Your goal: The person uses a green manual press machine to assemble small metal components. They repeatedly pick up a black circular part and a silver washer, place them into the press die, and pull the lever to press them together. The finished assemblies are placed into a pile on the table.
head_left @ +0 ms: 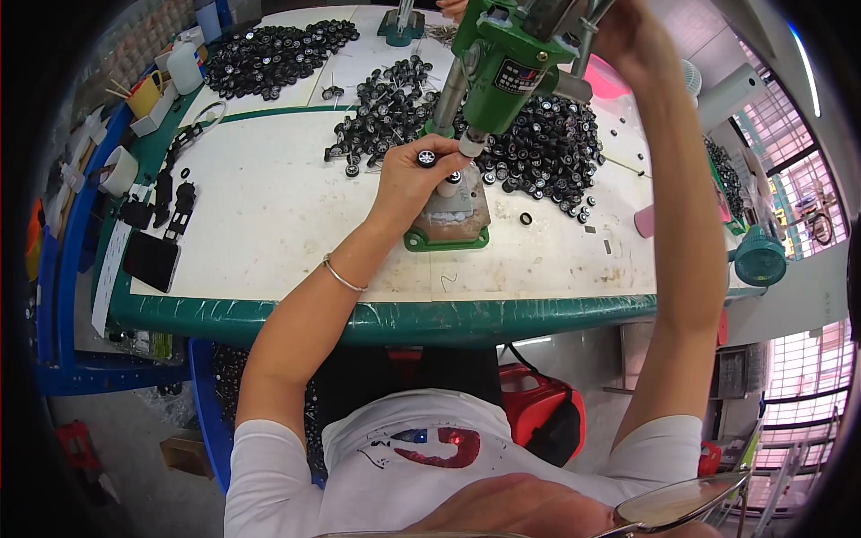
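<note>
**Small wheel pinched at the press, hub face up**

Near side first: from my feed, bench [251,242] edge, then the press base [480,238] bolted-looking and square to me.

Left hand [401,177] reaches in over the base. Thumb and forefinger are clamped around a black wheel [426,159] with a silver hub, left of the white ram tip [470,146]. Fingertips sit just beside that tip. A second wheel [455,177] shows below the thumb, over the plate; can't tell if an axle joins the two.

Handling, my read: very light, stiff hub, tyre slightly grippy, not fragile, though a thin axle would bend. I'd take the tyre rim from opposite sides, keeping skin off the hub centre.

Hub faces up, roughly at my camera. The disc has no long axis; any axle would run through the hub, away from me. None visible.

Farther: green press [502,81] head, right hand [635,40] high by its lever; I can't tell its finger state. Wheel pile [547,152] behind.
</note>
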### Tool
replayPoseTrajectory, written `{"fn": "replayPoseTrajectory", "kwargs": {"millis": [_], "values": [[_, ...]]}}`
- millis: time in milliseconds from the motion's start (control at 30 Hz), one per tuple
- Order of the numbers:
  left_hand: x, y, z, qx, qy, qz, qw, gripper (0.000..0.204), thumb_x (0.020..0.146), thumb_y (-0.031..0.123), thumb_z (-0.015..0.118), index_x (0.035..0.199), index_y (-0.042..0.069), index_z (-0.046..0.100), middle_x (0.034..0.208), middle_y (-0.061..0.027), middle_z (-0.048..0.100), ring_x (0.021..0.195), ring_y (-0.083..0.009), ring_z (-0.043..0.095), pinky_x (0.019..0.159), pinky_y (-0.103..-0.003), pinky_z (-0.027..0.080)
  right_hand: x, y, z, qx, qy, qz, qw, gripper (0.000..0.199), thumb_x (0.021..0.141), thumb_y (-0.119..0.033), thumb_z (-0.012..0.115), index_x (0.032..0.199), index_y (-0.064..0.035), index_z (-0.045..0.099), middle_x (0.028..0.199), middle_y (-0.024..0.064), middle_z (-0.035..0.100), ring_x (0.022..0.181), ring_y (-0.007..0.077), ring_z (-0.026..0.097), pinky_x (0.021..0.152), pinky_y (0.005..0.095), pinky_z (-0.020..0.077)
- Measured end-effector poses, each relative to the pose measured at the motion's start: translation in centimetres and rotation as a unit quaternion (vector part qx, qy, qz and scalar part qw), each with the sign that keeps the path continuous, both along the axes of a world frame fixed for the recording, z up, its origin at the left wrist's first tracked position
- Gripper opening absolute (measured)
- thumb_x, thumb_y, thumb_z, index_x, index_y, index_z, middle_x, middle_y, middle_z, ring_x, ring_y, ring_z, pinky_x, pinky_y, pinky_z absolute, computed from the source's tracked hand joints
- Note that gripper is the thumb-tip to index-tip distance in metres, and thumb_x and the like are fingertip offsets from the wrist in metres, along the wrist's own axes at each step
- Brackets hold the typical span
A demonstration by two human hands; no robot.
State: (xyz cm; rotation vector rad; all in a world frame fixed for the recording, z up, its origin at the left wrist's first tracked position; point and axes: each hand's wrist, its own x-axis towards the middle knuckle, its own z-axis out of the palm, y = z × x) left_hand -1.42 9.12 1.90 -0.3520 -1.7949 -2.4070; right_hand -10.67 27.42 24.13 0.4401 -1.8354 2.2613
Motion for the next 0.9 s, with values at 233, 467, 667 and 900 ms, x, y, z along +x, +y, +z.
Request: {"fn": "replayPoseTrajectory", "kwargs": {"millis": [233,467,667,900], "values": [[-0.2,0.2,0.5,-0.016,-0.004,-0.014,1.0,0.01,0.08,0.003,0.071,0.09,0.002,0.072,0.087,-0.0006,0.067,0.082,-0.0072,0.058,0.077,-0.023,0.046,-6.8,0.2,2.6,-0.043,0.041,0.187,0.981,0.024,0.095,-0.025,0.05,0.073,-0.0155,0.047,0.05,-0.0075,0.038,0.032,0.0029,0.027,0.027,0.0174,0.0188],[0.3,-0.3,0.2,-0.043,-0.001,0.006,0.999,0.012,0.08,0.004,0.071,0.091,0.001,0.072,0.087,-0.0013,0.067,0.081,-0.0075,0.058,0.075,-0.024,0.047,-1.8,-0.9,2.2,-0.045,0.177,0.019,0.983,0.024,0.088,-0.029,0.063,0.076,-0.016,0.048,0.054,-0.0113,0.035,0.036,0.0013,0.027,0.032,0.0175,0.0179],[0.1,0.5,0.1,-0.022,0.012,0.011,1.0,0.013,0.08,0.008,0.072,0.089,-0.001,0.071,0.083,-0.0001,0.067,0.069,-0.0053,0.059,0.062,-0.02,0.048,0.2,2.3,1.9,-0.149,0.198,0.168,0.954,0.026,0.088,-0.029,0.062,0.072,-0.0175,0.045,0.051,-0.0114,0.029,0.037,0.0011,0.021,0.032,0.0188,0.0159],[0.4,0.1,0.0,-0.047,-0.003,0.004,0.999,0.015,0.081,0.007,0.071,0.095,0.001,0.071,0.088,-0.001,0.067,0.076,-0.007,0.059,0.07,-0.023,0.05,7.3,-1.5,-0.3,-0.124,0.364,-0.102,0.917,0.026,0.078,-0.015,0.048,0.059,-0.0131,0.031,0.051,-0.0013,0.018,0.045,0.0087,0.013,0.045,0.0279,0.0128]]}}
